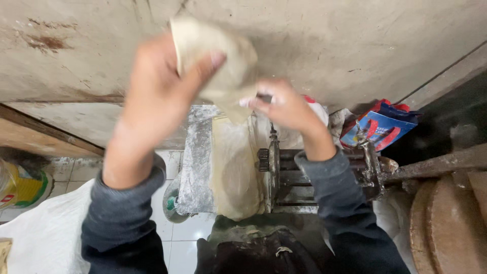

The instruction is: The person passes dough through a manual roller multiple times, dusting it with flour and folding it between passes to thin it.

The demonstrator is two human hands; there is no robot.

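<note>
Your left hand (157, 96) is raised in front of the wall, thumb and fingers pinched on the upper end of a pale sheet of dough (215, 61). Your right hand (286, 109) grips the same sheet lower down, fingertips closed on its edge. The dough hangs between your 2 hands, well above a floured metal tray (195, 162) where another dough strip (234, 167) lies. Just beside the tray stands a metal roller machine (304, 175). A blue and red bag (380, 127) sits behind it.
</note>
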